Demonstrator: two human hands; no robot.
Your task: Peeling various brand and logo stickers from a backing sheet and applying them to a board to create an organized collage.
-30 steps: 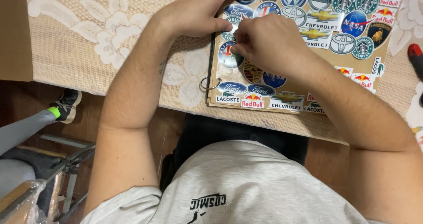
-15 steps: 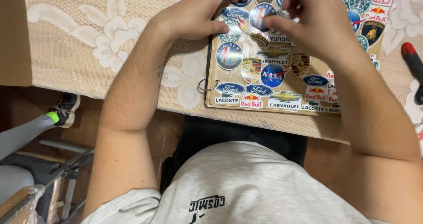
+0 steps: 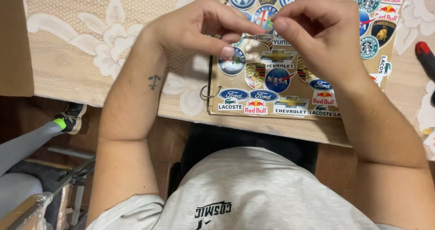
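On the lace-patterned beige tablecloth (image 3: 90,44) lies a tan ring-bound board (image 3: 290,94), glossy and crowded with round, oval and shield-shaped stickers in blue, gold, green and red. Above its upper middle, the left hand (image 3: 199,28) and right hand (image 3: 317,28) meet, fingertips pinching a small curling sticker (image 3: 260,39) between them. At the far right edge a red-handled tool (image 3: 426,60) rests on the cloth.

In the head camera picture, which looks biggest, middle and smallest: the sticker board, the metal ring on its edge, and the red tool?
1. Sticker board, biggest by far.
2. Red tool, though it is cut off at the picture's edge.
3. Metal ring, smallest.
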